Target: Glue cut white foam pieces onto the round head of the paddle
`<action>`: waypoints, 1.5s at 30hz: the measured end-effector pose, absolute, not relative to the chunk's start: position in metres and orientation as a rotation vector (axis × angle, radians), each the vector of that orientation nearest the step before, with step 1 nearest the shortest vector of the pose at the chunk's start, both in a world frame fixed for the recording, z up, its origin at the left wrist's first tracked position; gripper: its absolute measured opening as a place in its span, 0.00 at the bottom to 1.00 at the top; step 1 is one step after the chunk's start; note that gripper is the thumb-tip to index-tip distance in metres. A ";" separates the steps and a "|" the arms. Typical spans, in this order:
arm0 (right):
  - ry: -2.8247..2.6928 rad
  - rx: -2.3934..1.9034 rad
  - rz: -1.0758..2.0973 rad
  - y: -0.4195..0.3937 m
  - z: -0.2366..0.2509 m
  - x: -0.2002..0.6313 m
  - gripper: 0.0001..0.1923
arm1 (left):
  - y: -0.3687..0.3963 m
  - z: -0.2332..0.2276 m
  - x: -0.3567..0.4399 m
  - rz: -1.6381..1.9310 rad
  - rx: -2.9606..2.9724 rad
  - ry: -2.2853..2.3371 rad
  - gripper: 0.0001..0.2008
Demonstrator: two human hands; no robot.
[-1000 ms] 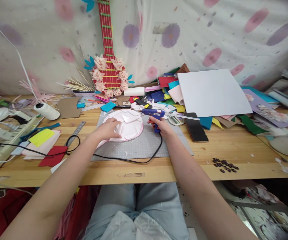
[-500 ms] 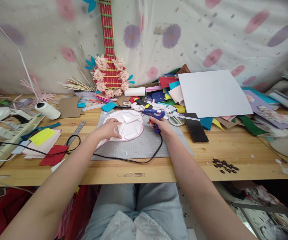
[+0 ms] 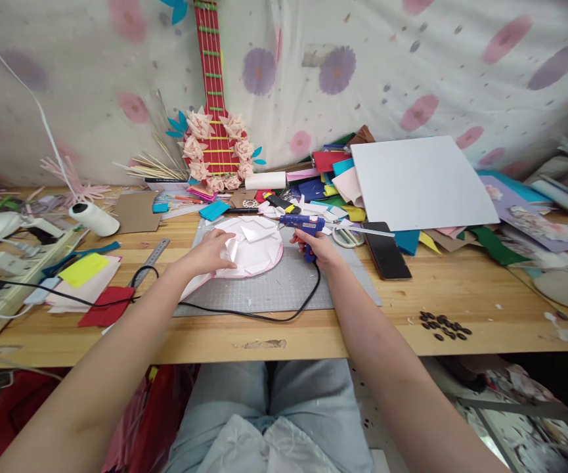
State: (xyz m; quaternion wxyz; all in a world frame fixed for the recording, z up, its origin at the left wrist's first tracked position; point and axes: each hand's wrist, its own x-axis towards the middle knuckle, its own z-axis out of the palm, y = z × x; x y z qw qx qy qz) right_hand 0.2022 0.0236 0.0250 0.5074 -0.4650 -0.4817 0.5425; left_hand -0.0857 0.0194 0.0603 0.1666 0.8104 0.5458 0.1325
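A blue hot glue gun (image 3: 302,225) with a long white glue stick (image 3: 370,230) out of its back is held in my right hand (image 3: 320,246), fingers wrapped round the handle. Its nozzle points left, over the right edge of a rounded white paper shape (image 3: 264,253) with a pink rim. Small white folded pieces stand round this shape. At its left side, my left hand (image 3: 209,253) has thumb and fingers closed about one white paper flap (image 3: 232,249); the exact contact is partly hidden. Beneath lies a grey cutting mat (image 3: 288,295).
The black cord (image 3: 264,318) loops across the mat's front. A phone (image 3: 387,253), scissors (image 3: 347,236) and a large white board (image 3: 421,184) are on the right, with dark oval pieces (image 3: 444,326) nearer the edge. Behind stands a red flower-trimmed guitar (image 3: 219,151). A thread cone (image 3: 94,218) lies left.
My left hand has shifted slightly left and lifted, its fingers now about a raised white flap. My right hand and the glue gun stay almost where they were.
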 end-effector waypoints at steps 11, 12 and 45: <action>-1.152 -1.120 1.308 0.025 0.024 0.202 0.20 | 0.010 0.051 -0.082 0.425 2.158 1.638 0.38; -1.154 -1.122 1.309 0.024 0.024 0.202 0.20 | 0.010 0.050 -0.082 0.419 2.146 1.649 0.39; -1.057 -1.053 1.324 0.025 0.022 0.202 0.18 | 0.021 0.065 -0.085 0.260 2.274 1.699 0.22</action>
